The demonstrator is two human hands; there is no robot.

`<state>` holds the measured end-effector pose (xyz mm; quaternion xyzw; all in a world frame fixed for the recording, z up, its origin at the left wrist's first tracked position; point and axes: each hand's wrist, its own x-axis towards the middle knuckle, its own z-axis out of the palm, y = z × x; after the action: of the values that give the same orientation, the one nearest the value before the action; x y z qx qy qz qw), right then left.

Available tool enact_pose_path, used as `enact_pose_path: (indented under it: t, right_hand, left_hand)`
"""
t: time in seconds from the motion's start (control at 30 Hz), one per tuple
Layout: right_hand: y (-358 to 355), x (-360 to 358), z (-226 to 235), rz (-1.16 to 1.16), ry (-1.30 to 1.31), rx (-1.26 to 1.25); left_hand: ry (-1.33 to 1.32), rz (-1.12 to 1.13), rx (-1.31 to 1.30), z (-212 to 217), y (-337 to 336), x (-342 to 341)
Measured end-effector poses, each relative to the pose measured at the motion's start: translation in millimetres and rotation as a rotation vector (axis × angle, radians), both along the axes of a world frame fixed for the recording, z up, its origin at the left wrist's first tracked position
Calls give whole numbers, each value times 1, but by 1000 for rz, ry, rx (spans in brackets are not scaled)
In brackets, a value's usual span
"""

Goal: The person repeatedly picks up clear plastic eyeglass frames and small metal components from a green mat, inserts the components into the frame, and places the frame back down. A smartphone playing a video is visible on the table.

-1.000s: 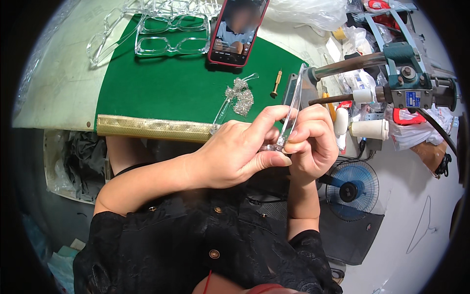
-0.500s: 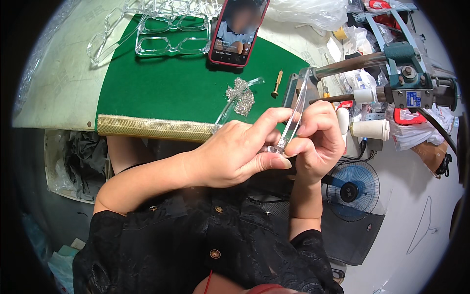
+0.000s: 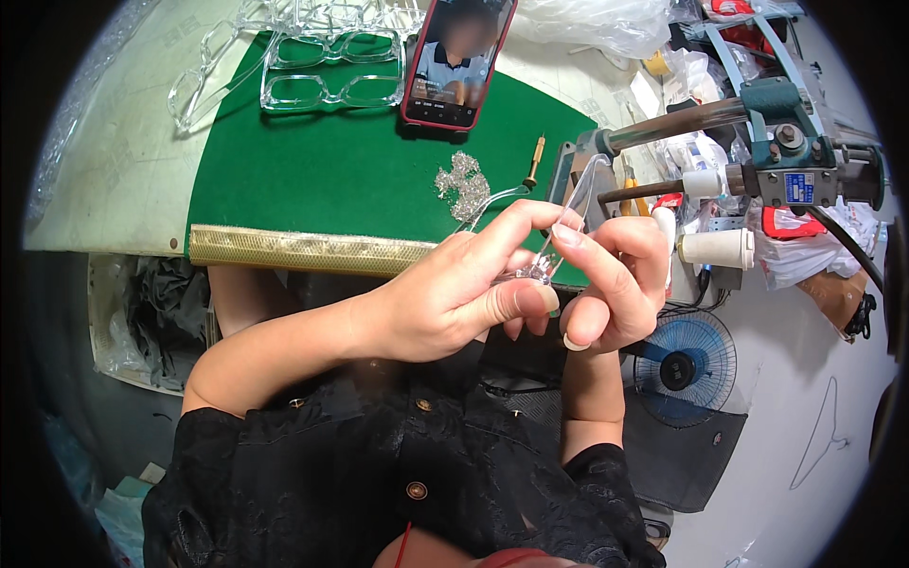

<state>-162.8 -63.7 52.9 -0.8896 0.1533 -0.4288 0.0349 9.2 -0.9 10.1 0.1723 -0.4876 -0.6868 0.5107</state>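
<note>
My left hand (image 3: pixel 440 298) is closed around a pair of clear plastic glasses (image 3: pixel 535 270), thumb on the near side, most of the front hidden by the fingers. One clear temple rises from the hinge and another sticks out past the knuckles over the mat. My right hand (image 3: pixel 620 284) has its fingers apart, one fingertip touching the upright temple, another fingertip lower and away from it. Beyond the hands a heap of tiny silvery screws or hinge bits (image 3: pixel 462 185) lies on the green mat (image 3: pixel 312 166). A brass-coloured screwdriver (image 3: pixel 536 161) lies right of the heap.
Several clear glasses frames (image 3: pixel 331 90) are grouped at the far left, beside a phone (image 3: pixel 440 114) in a red case. A perforated gold strip (image 3: pixel 303 248) edges the table. To the right stand a green metal machine (image 3: pixel 772 142), a white cup (image 3: pixel 717 248) and a blue fan (image 3: pixel 682 369).
My right fingers have loosened from their pinch near the hinge and spread, one fingertip now on the temple. The glasses have turned slightly, and the other temple has swung right toward the screwdriver.
</note>
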Motion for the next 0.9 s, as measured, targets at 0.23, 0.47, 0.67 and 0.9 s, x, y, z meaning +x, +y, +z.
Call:
enact_pose_path:
  t: [0.23,0.47,0.67,0.9]
  right_hand:
    - [1,0,0,3,-1,-17]
    - [1,1,-1,6,-27,19]
    - [8,4,-14,-107,-289,197]
    - [10,-14,-22,49,-387,856]
  left_hand:
    - [-24,2,11,-2,1,0]
    - [-47,4,10,-1,0,-2]
    - [-234,118,-122,-4,-6,-6]
    - [-379,391,-360,-7,-31,-28]
